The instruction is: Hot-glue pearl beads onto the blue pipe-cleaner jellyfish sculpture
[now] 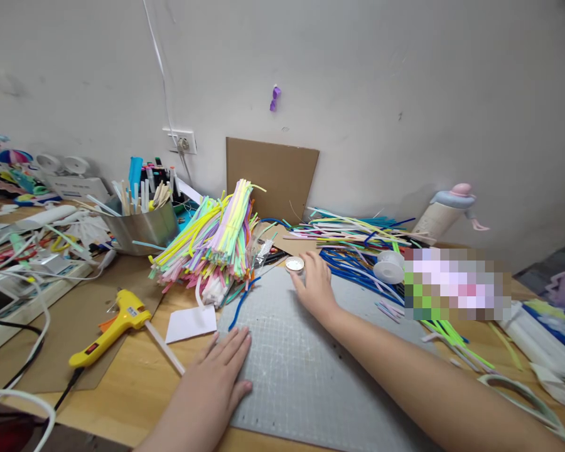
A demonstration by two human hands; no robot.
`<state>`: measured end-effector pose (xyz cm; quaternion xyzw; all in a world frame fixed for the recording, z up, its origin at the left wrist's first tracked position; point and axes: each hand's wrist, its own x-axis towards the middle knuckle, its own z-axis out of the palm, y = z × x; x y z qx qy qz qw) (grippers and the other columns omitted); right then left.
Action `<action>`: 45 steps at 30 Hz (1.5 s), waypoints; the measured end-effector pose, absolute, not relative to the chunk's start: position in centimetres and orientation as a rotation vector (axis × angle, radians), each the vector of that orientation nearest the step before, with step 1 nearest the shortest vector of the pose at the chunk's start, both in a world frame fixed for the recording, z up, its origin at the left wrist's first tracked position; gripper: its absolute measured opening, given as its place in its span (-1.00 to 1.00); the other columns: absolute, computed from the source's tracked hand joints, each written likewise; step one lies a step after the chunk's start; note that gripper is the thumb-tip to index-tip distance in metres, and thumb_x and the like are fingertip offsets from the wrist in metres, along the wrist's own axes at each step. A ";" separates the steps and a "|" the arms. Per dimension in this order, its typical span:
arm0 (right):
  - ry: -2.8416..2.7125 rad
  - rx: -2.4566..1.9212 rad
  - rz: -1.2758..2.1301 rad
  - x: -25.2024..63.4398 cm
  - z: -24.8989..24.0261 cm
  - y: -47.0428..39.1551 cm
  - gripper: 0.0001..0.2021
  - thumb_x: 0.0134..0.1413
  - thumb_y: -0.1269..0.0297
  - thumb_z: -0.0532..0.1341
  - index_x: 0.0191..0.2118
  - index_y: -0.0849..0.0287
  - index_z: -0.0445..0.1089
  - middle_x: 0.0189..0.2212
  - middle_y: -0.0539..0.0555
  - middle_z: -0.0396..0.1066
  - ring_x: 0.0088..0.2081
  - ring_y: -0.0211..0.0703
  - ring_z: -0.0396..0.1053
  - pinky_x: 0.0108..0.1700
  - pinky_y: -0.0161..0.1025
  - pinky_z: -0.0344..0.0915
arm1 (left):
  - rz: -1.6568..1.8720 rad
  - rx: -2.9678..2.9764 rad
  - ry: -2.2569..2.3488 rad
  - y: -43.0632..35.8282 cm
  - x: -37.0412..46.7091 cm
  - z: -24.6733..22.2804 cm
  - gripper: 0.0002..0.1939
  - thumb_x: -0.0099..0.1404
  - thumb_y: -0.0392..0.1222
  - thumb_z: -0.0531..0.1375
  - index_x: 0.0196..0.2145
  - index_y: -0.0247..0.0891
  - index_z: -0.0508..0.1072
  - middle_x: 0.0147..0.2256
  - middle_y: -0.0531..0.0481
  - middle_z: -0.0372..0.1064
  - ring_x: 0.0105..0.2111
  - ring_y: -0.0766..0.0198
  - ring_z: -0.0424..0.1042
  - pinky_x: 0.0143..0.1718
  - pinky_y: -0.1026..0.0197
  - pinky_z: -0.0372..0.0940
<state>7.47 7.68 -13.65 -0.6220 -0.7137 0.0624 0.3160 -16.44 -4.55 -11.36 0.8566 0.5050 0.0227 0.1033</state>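
My left hand (221, 370) lies flat on the left edge of the grey cutting mat (287, 389), fingers apart and holding nothing. Farther back, my right hand (316, 285) has its thumb and fingers around the right side of a small round tin or roll (294, 264) with a pale top, at the mat's far edge. A blue pipe cleaner (242, 306) curves across the mat's upper left corner, beyond my left hand. A white card (191, 323) lies just left of it.
A yellow glue gun (117, 326) rests at left, near a metal tub of sticks (145, 229). Pipe cleaner bundles (216, 242) stand behind the mat. At right are a white spool (389, 267), a bottle (440, 213) and a tape roll (522, 398).
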 end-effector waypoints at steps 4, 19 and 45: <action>-2.225 -1.463 0.326 5.0 -13.6 3.2 -0.41 0.15 0.09 0.10 0.25 0.23 0.10 0.31 0.22 -0.01 0.31 0.05 -0.09 0.30 0.05 -0.16 | 0.165 2.551 1.602 -4.3 -18.4 -12.2 -0.46 0.25 -0.07 0.11 0.18 -0.13 0.24 0.21 -0.08 0.10 0.20 0.04 0.14 0.22 -0.13 0.04; -2.417 -0.894 0.891 -4.2 -10.4 -5.6 -0.36 0.23 0.06 -0.01 0.31 0.29 -0.11 0.33 0.23 -0.11 0.33 -0.06 -0.17 0.31 -0.03 -0.10 | 0.476 2.058 1.473 -0.2 -21.4 -10.0 -0.55 0.28 -0.18 -0.04 0.08 -0.21 0.38 0.09 -0.05 0.33 0.07 0.16 0.34 0.12 0.09 0.20; -2.478 -1.132 0.620 -7.1 -12.9 -7.9 -0.24 0.20 -0.08 -0.06 0.29 0.50 -0.08 0.32 0.41 -0.17 0.35 0.12 -0.31 0.32 0.13 -0.28 | 0.131 2.594 1.264 3.9 -18.6 -8.3 -0.53 0.37 -0.08 -0.11 0.08 -0.30 0.36 0.16 -0.11 0.24 0.17 0.15 0.19 0.19 0.09 0.03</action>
